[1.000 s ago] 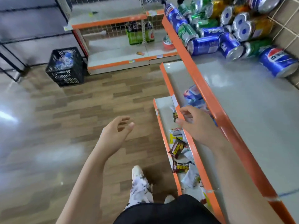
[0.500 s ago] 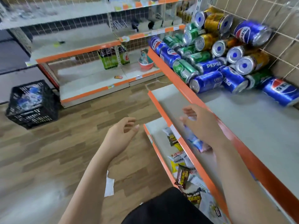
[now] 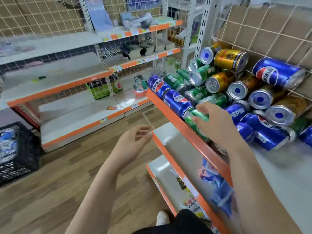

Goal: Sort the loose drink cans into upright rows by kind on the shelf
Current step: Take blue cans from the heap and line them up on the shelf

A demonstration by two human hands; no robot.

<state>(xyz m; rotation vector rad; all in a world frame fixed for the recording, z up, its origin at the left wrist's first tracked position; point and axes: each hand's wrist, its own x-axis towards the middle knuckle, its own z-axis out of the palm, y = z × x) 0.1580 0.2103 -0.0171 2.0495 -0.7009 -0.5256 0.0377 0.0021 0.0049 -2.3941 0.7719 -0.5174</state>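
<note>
The right grip (image 3: 217, 127) reaches over the orange edge (image 3: 170, 107) of the shelf (image 3: 278, 174). Its fingers and thumb lie on a green can (image 3: 190, 125) on its side just inside that edge. Blur hides whether they clamp it, so I cannot tell if the grip has closed.

Just beyond the grip, two blue cans (image 3: 177, 100) lie end to end along the same edge. Past its fingertips and to its right, a heap of cans (image 3: 236, 85) in green, gold and blue lies tumbled against the wire back (image 3: 270, 31), none seen upright. A blue can (image 3: 263, 132) lies close on the right of the grip.

The left grip (image 3: 131, 142) hangs over the floor (image 3: 67, 174), left of and nearer than the right grip, fingers loosely curled and empty.
</note>
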